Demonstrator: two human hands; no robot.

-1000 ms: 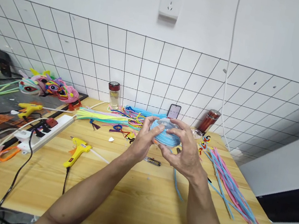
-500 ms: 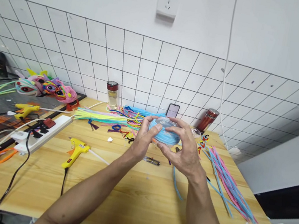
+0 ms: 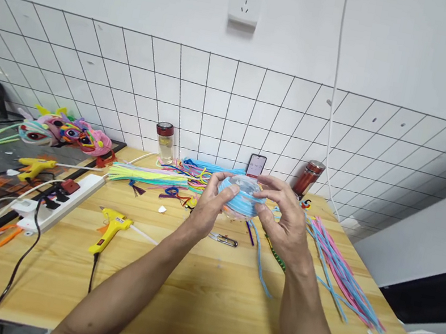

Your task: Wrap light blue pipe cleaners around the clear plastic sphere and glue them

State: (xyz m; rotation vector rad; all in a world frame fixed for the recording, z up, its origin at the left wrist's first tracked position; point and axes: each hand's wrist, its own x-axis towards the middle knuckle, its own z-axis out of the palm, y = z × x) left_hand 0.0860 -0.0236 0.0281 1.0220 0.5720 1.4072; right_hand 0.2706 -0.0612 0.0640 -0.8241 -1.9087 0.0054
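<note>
Held above wooden table [image 3: 180, 309], in front of upright phone [image 3: 255, 165]: one clear round container [image 3: 242, 196], banded with light blue strands. Clamped at left side between thumb and fingers of left hand [image 3: 210, 205]. Touched at right side by fingertips of right hand [image 3: 288, 224], with thumb and fingers apart; cannot tell whether gripped. Listed on table: small snips [image 3: 227, 241], loose blue strand [image 3: 262, 263]; farther left, yellow glue gun [image 3: 114, 228]; at right, pink and blue stems [image 3: 346, 275]; at back, glass bottle [image 3: 165, 145], red flask [image 3: 308, 177].
</note>
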